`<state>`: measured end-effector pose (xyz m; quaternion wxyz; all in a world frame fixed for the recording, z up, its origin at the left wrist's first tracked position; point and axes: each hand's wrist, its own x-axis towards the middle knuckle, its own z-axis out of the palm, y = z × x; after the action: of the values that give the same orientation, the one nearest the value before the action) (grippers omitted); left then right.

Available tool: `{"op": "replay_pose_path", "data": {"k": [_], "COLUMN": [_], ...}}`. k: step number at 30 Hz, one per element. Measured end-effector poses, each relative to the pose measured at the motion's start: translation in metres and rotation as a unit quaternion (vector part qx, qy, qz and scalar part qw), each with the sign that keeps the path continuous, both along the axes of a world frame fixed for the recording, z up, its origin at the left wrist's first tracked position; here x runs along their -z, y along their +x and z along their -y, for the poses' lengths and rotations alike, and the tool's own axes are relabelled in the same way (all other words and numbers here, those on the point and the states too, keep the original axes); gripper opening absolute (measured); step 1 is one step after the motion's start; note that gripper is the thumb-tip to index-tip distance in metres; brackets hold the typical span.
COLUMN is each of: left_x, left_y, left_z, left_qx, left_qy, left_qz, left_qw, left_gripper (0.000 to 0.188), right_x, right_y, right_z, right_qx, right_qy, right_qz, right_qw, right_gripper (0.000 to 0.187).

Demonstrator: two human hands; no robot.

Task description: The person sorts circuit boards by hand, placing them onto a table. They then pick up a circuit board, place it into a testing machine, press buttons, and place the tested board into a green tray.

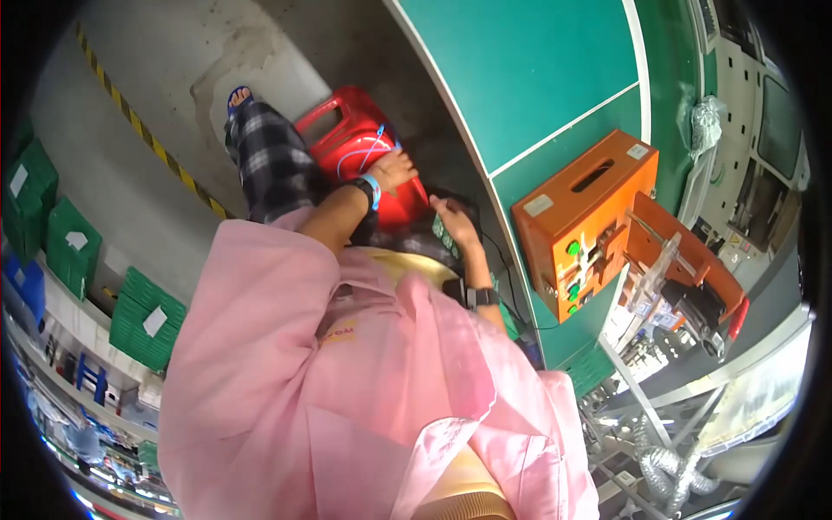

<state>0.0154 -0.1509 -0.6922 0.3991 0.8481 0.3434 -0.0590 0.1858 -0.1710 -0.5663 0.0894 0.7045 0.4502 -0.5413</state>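
My left hand (395, 171) rests over a red plastic stool (347, 130), its fingers stretched out across the seat. A dark watch and a light blue band (373, 191) circle that wrist. Across the seat runs a thin blue cord (357, 152), passing close to the fingers. To the right, near the table edge, my right hand (459, 223) is closed on a small green circuit board (445, 236), partly hidden by the hand and dark cloth. On the right wrist sits a dark watch (482, 297).
A green-topped table (529, 78) stands on my right, bearing an orange box with green buttons (579, 212). Beside it are an orange fixture (685, 251) and metal frames. Green crates (146, 316) line the left side. Yellow-black tape (147, 121) marks the floor.
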Motion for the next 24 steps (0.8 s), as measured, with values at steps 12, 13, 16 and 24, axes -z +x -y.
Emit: {"op": "replay_pose_path", "data": {"k": [12,13,16,24], "left_x": [0.032,0.044,0.01,-0.12], "left_y": [-0.004,-0.011,0.01,-0.084], "left_z": [-0.046,-0.064,-0.097,-0.071], "left_qx": [-0.088,-0.146,-0.276,-0.36], "left_qy": [-0.066,-0.11,-0.19,-0.274], "left_qz": [0.107,0.213,0.451,0.401], "left_qw": [0.988,0.96,0.828,0.796], "left_gripper": [0.053,0.053,0.056,0.029], "right_x": [0.046,0.046,0.057,-0.034], "right_y": [0.001,-0.023,-0.016,-0.111], "right_z": [-0.075,-0.089,-0.105,-0.109], "right_qx": [-0.083,-0.084,0.026,-0.097], "right_qy": [0.093,0.133,0.318,0.428], "right_qz": [0.041,0.015,0.185,0.059], "right_qw": [0.991,0.988,0.93,0.897], "right_gripper": [0.062,0.066,0.061,0.054]}}
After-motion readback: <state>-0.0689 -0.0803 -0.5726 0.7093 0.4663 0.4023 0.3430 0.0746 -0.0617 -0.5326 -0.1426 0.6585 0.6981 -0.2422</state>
